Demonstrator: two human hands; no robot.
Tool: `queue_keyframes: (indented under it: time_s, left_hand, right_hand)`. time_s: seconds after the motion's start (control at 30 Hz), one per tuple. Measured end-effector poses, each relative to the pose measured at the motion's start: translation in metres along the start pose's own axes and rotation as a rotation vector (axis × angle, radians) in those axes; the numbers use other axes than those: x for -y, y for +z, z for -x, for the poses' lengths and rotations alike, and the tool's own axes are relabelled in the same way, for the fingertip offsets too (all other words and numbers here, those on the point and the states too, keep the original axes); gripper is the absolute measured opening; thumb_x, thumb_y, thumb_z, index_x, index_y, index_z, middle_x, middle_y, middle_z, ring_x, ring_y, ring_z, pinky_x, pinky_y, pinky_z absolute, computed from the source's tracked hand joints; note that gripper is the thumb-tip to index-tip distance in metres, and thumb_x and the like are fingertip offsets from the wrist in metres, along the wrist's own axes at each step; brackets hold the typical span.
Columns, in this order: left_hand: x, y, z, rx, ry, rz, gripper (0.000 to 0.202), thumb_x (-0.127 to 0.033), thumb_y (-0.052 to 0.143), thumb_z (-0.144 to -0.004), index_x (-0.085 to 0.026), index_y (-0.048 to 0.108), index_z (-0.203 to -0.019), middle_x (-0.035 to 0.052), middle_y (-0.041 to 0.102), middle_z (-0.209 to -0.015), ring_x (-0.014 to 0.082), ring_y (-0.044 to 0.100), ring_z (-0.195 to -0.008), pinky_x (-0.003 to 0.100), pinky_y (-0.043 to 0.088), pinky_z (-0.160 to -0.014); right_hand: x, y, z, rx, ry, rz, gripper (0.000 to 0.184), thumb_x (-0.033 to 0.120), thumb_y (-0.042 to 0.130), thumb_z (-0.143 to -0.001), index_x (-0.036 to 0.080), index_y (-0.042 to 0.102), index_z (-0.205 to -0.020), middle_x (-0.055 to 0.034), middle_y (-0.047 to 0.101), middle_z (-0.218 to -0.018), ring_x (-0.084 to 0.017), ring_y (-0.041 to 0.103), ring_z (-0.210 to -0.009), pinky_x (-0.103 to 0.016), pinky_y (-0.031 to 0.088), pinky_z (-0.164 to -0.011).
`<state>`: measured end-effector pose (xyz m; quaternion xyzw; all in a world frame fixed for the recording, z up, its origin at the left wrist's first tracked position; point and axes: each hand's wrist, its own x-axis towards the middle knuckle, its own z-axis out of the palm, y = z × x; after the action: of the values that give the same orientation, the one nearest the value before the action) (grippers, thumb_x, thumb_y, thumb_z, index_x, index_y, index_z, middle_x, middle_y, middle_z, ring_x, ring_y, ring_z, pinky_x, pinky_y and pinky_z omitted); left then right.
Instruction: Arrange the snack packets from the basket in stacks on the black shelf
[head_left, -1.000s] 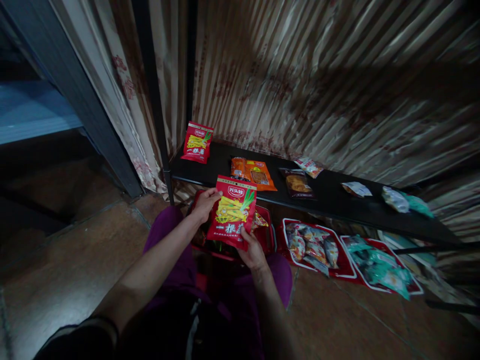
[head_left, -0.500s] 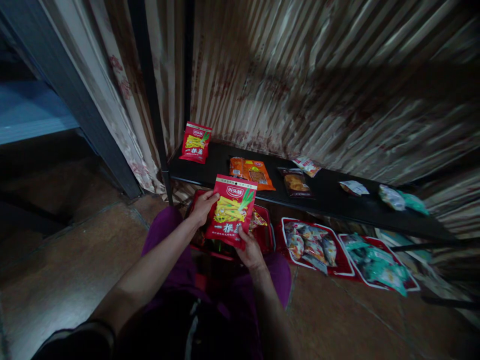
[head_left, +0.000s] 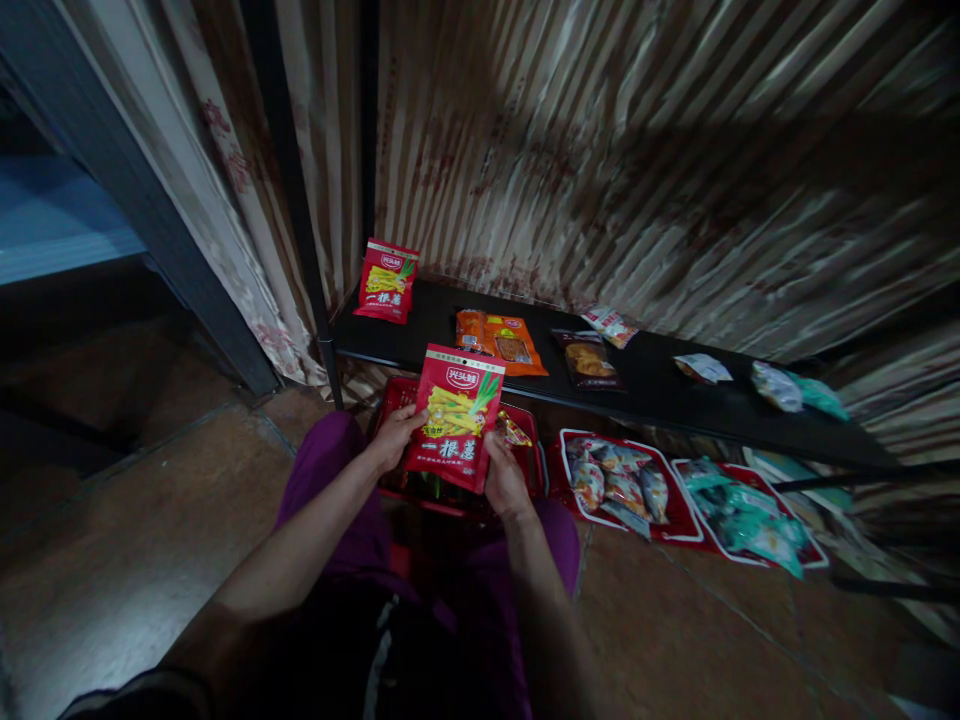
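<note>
A red snack bag [head_left: 454,415] with yellow sticks and a green onion printed on it is held up between both hands, its front facing me. My left hand [head_left: 397,436] grips its left edge, thumb on the front. My right hand [head_left: 507,478] is closed on the lower right edge. Beneath the bag is a red basket [head_left: 538,465] with a few packets in it, largely hidden by the bag and my hands. A matching red bag [head_left: 386,281] leans upright at the left end of the black shelf [head_left: 435,325].
Orange packets [head_left: 501,342], a dark brown packet [head_left: 587,360] and several small packets lie along the shelf. Below stand a red basket of fish-like packets [head_left: 622,485] and another of green packets [head_left: 750,515]. A striped curtain [head_left: 600,150] hangs behind; a black post [head_left: 296,190] rises at left.
My right hand has shifted from the bag's lower corner up its right edge. The bag is tilted slightly differently, and the whole view has moved a little.
</note>
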<state>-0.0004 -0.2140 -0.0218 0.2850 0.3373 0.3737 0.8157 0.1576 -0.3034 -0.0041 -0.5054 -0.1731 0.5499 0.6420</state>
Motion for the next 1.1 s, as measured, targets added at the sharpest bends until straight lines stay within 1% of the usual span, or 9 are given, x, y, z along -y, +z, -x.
queue_keyframes:
  time_s: [0.2, 0.3, 0.4, 0.53, 0.73, 0.83, 0.9, 1.03, 1.1]
  left_hand:
    - [0.002, 0.002, 0.005, 0.022, -0.006, -0.018, 0.052, -0.043, 0.084, -0.053, -0.014, 0.068, -0.093, 0.0065, 0.073, -0.083, 0.0195, 0.067, -0.071, 0.032, 0.052, -0.073]
    - [0.003, 0.002, 0.006, 0.032, -0.002, -0.023, 0.052, -0.044, 0.083, -0.054, -0.013, 0.068, -0.094, 0.0068, 0.073, -0.084, 0.0194, 0.067, -0.072, 0.032, 0.052, -0.074]
    - [0.006, 0.001, 0.005, 0.038, -0.002, 0.003, 0.05, -0.043, 0.082, -0.056, -0.013, 0.068, -0.093, 0.0077, 0.073, -0.084, 0.0202, 0.067, -0.073, 0.033, 0.052, -0.075]
    - [0.006, -0.002, 0.002, -0.001, 0.008, 0.029, 0.046, -0.041, 0.082, -0.057, -0.014, 0.068, -0.092, 0.008, 0.073, -0.083, 0.0219, 0.068, -0.074, 0.035, 0.052, -0.075]
    - [-0.003, -0.004, -0.006, -0.033, 0.056, 0.065, 0.045, -0.041, 0.081, -0.058, -0.014, 0.069, -0.091, 0.0086, 0.073, -0.087, 0.0238, 0.067, -0.084, 0.037, 0.05, -0.082]
    - [-0.006, -0.002, -0.012, -0.073, 0.104, 0.076, 0.044, -0.041, 0.082, -0.055, -0.014, 0.07, -0.088, 0.0084, 0.073, -0.09, 0.0243, 0.066, -0.088, 0.037, 0.049, -0.085]
    - [-0.008, 0.001, -0.015, -0.084, 0.129, 0.08, 0.044, -0.041, 0.082, -0.056, -0.015, 0.07, -0.088, 0.0078, 0.073, -0.091, 0.0238, 0.066, -0.089, 0.036, 0.049, -0.086]
    - [-0.012, 0.007, -0.015, -0.092, 0.114, 0.074, 0.04, -0.039, 0.079, -0.061, -0.016, 0.069, -0.092, 0.0069, 0.073, -0.091, 0.0227, 0.066, -0.087, 0.036, 0.049, -0.085]
    - [-0.015, 0.009, -0.01, -0.054, 0.078, 0.068, 0.04, -0.036, 0.079, -0.063, -0.016, 0.067, -0.096, 0.0071, 0.073, -0.093, 0.0228, 0.067, -0.087, 0.037, 0.05, -0.085]
  right_hand:
    - [0.024, 0.009, -0.019, -0.142, -0.173, 0.029, 0.034, 0.041, 0.081, -0.057, 0.021, 0.07, -0.082, -0.0008, 0.074, -0.08, -0.018, 0.069, -0.071, -0.029, 0.057, -0.065]
    - [0.025, 0.011, -0.025, -0.231, -0.216, 0.063, 0.03, 0.04, 0.081, -0.055, 0.02, 0.069, -0.075, 0.0007, 0.072, -0.069, -0.014, 0.066, -0.057, -0.026, 0.055, -0.056]
    - [0.024, 0.012, -0.027, -0.271, -0.258, 0.078, 0.028, 0.041, 0.08, -0.055, 0.02, 0.068, -0.069, 0.0023, 0.07, -0.063, -0.012, 0.062, -0.051, -0.024, 0.053, -0.053]
    - [0.024, 0.014, -0.023, -0.225, -0.217, 0.085, 0.031, 0.043, 0.081, -0.055, 0.021, 0.069, -0.074, 0.0017, 0.072, -0.069, -0.013, 0.065, -0.057, -0.024, 0.054, -0.056]
    - [0.017, 0.006, -0.006, -0.055, -0.024, 0.126, 0.034, 0.046, 0.077, -0.063, 0.022, 0.069, -0.084, -0.0016, 0.074, -0.081, -0.02, 0.07, -0.078, -0.029, 0.057, -0.066]
    - [0.007, 0.0, 0.005, 0.012, 0.048, 0.131, 0.035, 0.039, 0.081, -0.061, 0.023, 0.068, -0.089, 0.0, 0.074, -0.089, -0.019, 0.07, -0.08, -0.031, 0.058, -0.07]
    - [-0.001, -0.003, 0.01, 0.033, 0.089, 0.123, 0.036, 0.033, 0.083, -0.058, 0.023, 0.068, -0.089, 0.0012, 0.073, -0.087, -0.018, 0.07, -0.075, -0.032, 0.058, -0.071]
    - [-0.012, -0.005, 0.012, 0.004, 0.044, 0.061, 0.032, 0.028, 0.085, -0.056, 0.021, 0.067, -0.082, 0.0027, 0.072, -0.078, -0.015, 0.07, -0.07, -0.029, 0.059, -0.07]
    - [-0.015, -0.005, 0.009, -0.033, 0.012, 0.03, 0.031, 0.026, 0.085, -0.055, 0.022, 0.067, -0.08, 0.0033, 0.072, -0.076, -0.013, 0.069, -0.068, -0.027, 0.059, -0.068]
